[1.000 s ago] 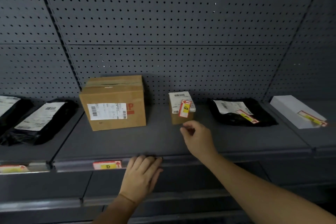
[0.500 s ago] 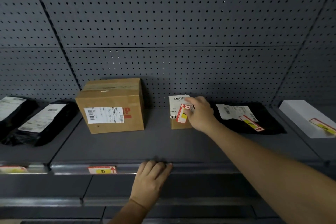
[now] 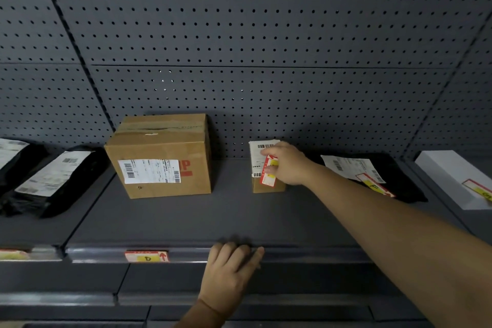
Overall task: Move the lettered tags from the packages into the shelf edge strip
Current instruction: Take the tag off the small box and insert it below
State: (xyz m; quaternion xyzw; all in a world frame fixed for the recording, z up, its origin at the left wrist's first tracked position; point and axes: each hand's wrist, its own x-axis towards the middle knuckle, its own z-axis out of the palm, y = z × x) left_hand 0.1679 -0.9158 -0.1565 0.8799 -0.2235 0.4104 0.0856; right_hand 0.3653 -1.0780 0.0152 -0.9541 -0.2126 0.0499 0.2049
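Pegboard panelling (image 3: 266,34), dark grey and perforated, formed the back wall behind a dark grey metal shelf (image 3: 199,221) that carried all the packages. Largest of these was a brown cardboard box (image 3: 162,154) with a white shipping label, standing upright left of centre. Two black plastic mailer bags (image 3: 53,178) with white labels lay at the far left, another black mailer bag (image 3: 383,176) lay right of centre with a red-and-yellow tag (image 3: 375,185) resting on it, and a flat white box (image 3: 452,178) at the far right bore a similar tag (image 3: 479,190) near the frame edge. Along the front ran the grey shelf edge strip (image 3: 306,254), already holding a red-and-yellow tag marked D (image 3: 147,256) below the big box; another tag (image 3: 13,253) sat in the strip of the neighbouring bay to the left. The right hand (image 3: 288,164) reached across to a small brown cardboard box (image 3: 262,165) with a white label, its fingers (image 3: 269,152) pinched on the red-and-white lettered tag (image 3: 268,174) lying against the box's front; the letter was hidden. The left hand (image 3: 229,271) rested on the strip just right of the D tag, fingers (image 3: 239,250) straight and close together, holding nothing.
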